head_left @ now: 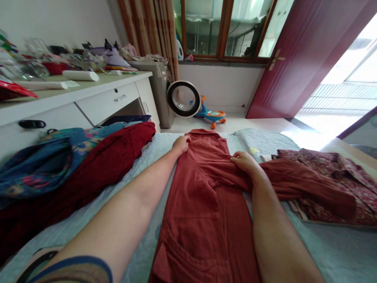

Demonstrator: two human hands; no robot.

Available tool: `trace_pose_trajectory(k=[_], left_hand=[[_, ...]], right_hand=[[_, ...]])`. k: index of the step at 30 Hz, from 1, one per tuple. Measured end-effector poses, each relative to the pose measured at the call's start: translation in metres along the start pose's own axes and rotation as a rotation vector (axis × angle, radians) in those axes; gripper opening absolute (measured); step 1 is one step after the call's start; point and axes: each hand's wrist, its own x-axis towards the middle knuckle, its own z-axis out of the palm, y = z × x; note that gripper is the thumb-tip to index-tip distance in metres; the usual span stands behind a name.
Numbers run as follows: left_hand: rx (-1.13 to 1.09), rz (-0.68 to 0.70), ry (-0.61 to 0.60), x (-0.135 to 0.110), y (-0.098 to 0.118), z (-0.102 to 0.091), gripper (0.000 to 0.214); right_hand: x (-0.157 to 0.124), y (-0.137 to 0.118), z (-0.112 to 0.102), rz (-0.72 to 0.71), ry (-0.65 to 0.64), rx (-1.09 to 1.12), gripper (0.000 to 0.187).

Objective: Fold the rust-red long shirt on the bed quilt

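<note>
A rust-red shirt (203, 196) lies flat and lengthwise on the pale bed sheet (338, 251), collar at the far end. My left hand (180, 144) is closed on the shirt's far left shoulder, by the collar. My right hand (244, 162) pinches the fabric where the right sleeve (306, 184) joins the body; the sleeve stretches out to the right over another garment.
A dark red garment (97, 165) and a blue floral one (44, 165) are heaped on the bed's left. A maroon patterned shirt (338, 173) lies at the right. A white cluttered desk (97, 94) stands left. Beyond the bed are a washing machine (165, 90), a toy car (213, 114) and an open door (297, 59).
</note>
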Motion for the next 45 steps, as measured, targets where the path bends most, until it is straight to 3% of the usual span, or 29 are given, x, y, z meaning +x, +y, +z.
trace_pose_trajectory(k=[3, 5, 8, 11, 13, 18, 24, 29, 32, 36, 38, 41, 45], left_hand=[[0.173, -0.032, 0.182, -0.017, 0.011, 0.006, 0.033], [0.287, 0.037, 0.238, -0.029, 0.026, 0.011, 0.032], [0.3, 0.162, 0.091, -0.045, 0.05, 0.022, 0.04], [0.298, 0.17, -0.108, -0.061, 0.064, 0.036, 0.066], [0.318, 0.158, -0.157, -0.07, 0.066, 0.044, 0.076], [0.342, 0.162, -0.145, -0.076, 0.062, 0.049, 0.081], [0.347, 0.156, -0.147, -0.073, 0.063, 0.048, 0.08], [0.304, 0.091, -0.207, -0.068, 0.07, 0.039, 0.074], [0.283, 0.134, -0.175, -0.074, 0.081, 0.034, 0.069], [0.261, 0.209, -0.245, -0.092, 0.093, 0.039, 0.068], [0.274, 0.209, -0.263, -0.099, 0.095, 0.044, 0.068], [0.294, 0.198, -0.231, -0.104, 0.094, 0.049, 0.069], [0.289, 0.194, -0.231, -0.102, 0.092, 0.05, 0.07]], right_hand=[[0.0, 0.0, 0.003, -0.011, -0.003, -0.021, 0.019], [0.0, 0.001, 0.004, -0.012, -0.01, -0.029, 0.018], [0.0, 0.001, 0.006, -0.019, -0.013, -0.042, 0.017], [-0.001, -0.001, 0.003, -0.021, -0.02, -0.046, 0.017], [-0.004, -0.004, -0.003, -0.015, 0.012, -0.05, 0.016], [-0.018, -0.007, -0.028, 0.041, 0.163, -0.087, 0.023], [-0.054, 0.031, -0.073, 0.223, 0.298, -0.337, 0.033], [-0.092, 0.052, -0.102, 0.324, 0.306, -0.502, 0.035], [-0.104, 0.056, -0.108, 0.37, 0.336, -0.552, 0.046], [-0.109, 0.062, -0.112, 0.37, 0.229, -0.575, 0.042], [-0.111, 0.063, -0.116, 0.328, 0.173, -0.575, 0.03], [-0.119, 0.061, -0.126, 0.21, 0.197, -0.518, 0.02], [-0.139, 0.06, -0.149, 0.173, 0.214, -0.124, 0.019]])
